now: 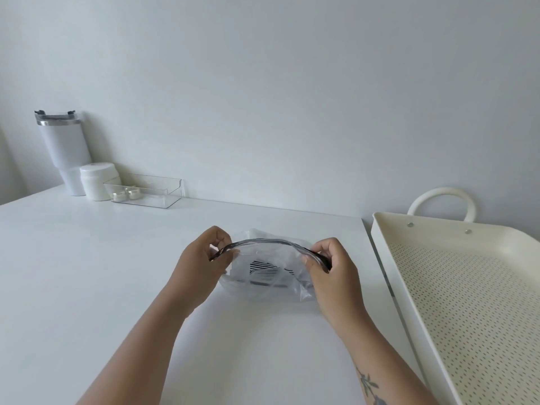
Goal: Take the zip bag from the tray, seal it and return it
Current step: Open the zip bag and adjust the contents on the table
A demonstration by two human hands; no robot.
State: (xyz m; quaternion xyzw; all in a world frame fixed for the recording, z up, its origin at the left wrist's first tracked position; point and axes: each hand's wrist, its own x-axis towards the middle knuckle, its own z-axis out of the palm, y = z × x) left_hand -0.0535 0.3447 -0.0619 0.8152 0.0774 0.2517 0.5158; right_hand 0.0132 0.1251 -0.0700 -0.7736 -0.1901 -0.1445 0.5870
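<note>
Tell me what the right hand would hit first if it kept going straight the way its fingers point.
The right hand points left along the zip bag, so it would likely press through the bag's top toward the left hand gripping the other end. Depth is hard to judge.

— What is standing in the way on the counter (pixel 102 273)?

— Only the far left corner is crowding up: a white tumbler (pixel 62 147), a white jar (pixel 98 181) and a clear bin (pixel 146 190) are sitting close together against the wall.

— And to the right?

— The tray (pixel 388 276) is lying just beside the counter's edge, its raised rim and looped handle (pixel 441 200) standing up; its perforated floor is lying bare.

— The near side?

— Both forearms are crossing it; bare counter is stretching wide to their left.
</note>
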